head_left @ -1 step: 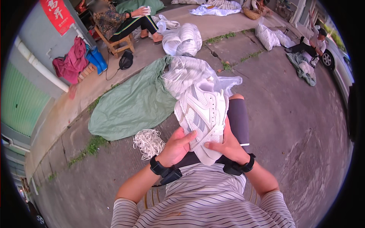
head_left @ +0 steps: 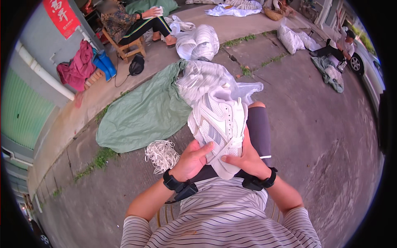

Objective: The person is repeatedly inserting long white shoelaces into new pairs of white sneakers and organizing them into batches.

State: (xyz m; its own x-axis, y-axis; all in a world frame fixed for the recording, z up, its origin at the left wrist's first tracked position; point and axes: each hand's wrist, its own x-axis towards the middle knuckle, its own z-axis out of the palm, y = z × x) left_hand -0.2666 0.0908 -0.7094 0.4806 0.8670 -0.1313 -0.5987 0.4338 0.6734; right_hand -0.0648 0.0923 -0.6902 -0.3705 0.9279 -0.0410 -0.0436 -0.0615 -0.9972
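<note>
Over my lap, both hands hold a white sneaker upper (head_left: 223,128) with mesh panels, grey side patches and a row of eyelets. It is tilted, its heel end away from me. A second layer shows along its left side; I cannot tell whether that is another upper. My left hand (head_left: 192,159) grips the near left edge, thumb on top. My right hand (head_left: 246,157) wraps the right side, thumb pressed on the near end; its other fingers are mostly hidden underneath. Left of my left hand, a heap of white laces (head_left: 161,156) lies on the ground.
Ahead, a green sack (head_left: 144,109) lies beside clear plastic bundles of white pieces (head_left: 204,78). Another bundle (head_left: 198,43) is farther off. One person (head_left: 124,25) sits on a wooden chair far left; another (head_left: 341,49) sits near a car (head_left: 370,70) far right. Blue boots (head_left: 103,65) stand by the wall.
The far end of the sneaker upper has shifted very slightly to the left. Both hands keep their grip in nearly the same place.
</note>
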